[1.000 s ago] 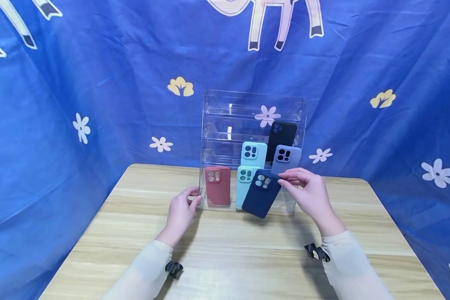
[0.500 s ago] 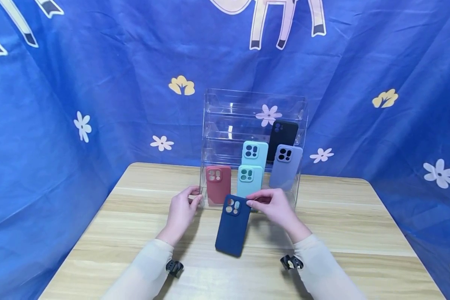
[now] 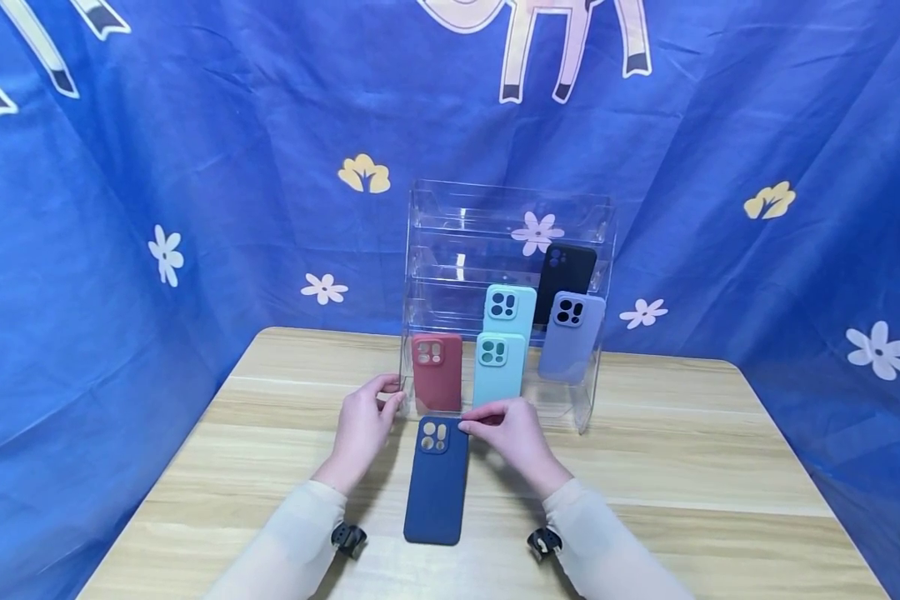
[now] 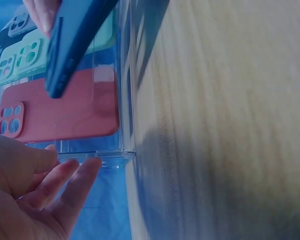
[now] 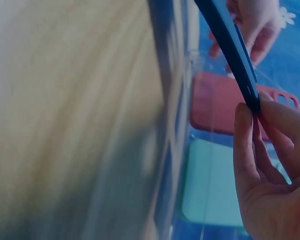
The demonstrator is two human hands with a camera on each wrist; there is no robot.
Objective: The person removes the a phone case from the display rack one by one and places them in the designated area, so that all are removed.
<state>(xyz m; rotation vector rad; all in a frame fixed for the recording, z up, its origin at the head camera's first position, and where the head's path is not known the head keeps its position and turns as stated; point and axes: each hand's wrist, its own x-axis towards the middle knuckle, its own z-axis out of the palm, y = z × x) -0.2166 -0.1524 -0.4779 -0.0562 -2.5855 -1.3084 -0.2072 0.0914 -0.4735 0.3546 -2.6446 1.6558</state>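
Observation:
My right hand point(image 3: 513, 437) pinches a dark blue phone case point(image 3: 437, 492) by its top right corner, between thumb and fingertips. The right wrist view shows this case point(image 5: 232, 50) edge-on, in front of the rack. At the left side of a clear tiered display rack point(image 3: 450, 287), my left hand point(image 3: 367, 425) holds the side panel near its bottom. In the left wrist view, the fingers point(image 4: 80, 182) lie at the panel's edge. Close to both hands, a red phone case point(image 3: 437, 379) leans in the lowest tier beside a mint green case point(image 3: 499, 375).
Higher on the rack stand another light mint case point(image 3: 521, 304), a lavender case point(image 3: 572, 342) and a black case point(image 3: 566, 271). The rack rests toward the back of a wooden table point(image 3: 645, 517). Behind it hangs a blue patterned curtain point(image 3: 270, 192).
The right hand has carried the dark blue case left and toward the front, away from the rack, and it hangs straighter. The left hand has stayed at the rack's side.

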